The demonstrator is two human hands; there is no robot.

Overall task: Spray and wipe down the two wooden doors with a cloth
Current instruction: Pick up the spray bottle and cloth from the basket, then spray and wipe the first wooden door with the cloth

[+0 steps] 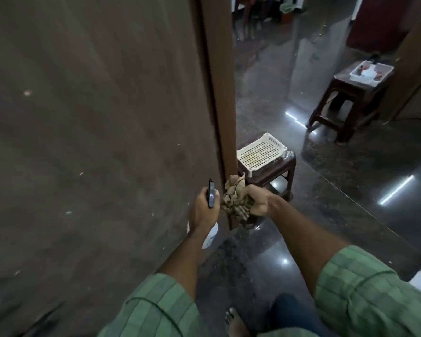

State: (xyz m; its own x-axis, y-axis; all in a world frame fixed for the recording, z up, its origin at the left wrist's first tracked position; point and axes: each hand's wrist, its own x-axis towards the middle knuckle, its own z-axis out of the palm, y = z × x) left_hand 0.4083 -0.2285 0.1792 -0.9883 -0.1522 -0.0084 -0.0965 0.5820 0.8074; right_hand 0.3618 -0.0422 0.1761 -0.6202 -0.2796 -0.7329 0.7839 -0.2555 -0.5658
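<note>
Wooden door fills the left half of the view, a broad dark-brown panel seen at a steep angle from above, with its narrow free edge running down the middle of the picture to the floor. A few pale specks dot its face. Only this one door is plainly in view; a brown strip at the far right edge may be a frame or a second door, but that cannot be told.

Both hands are low down, near the bottom of the door's edge. The left hand grips a spray bottle by the neck, fingers curled round it, its dark trigger head pointing up and toward the door; the white body of the bottle shows below the wrist. The right hand is closed round a crumpled tan cloth, which is bunched against the door's edge or just beside it; whether it is actually touching cannot be told.

Judging by this, the work in hand is the lower part of the door's edge, somewhere between spraying and wiping. The next move likely calls for pressing the cloth flat on the wood and drawing it along, with the bottle held out of the way.

Beyond the door, a small dark stool carries a cream perforated tray. Farther right, a second stool serves as a surface for a white tub. The floor is dark polished stone with bright reflections. Green checked sleeves and a bare foot show at the bottom.
</note>
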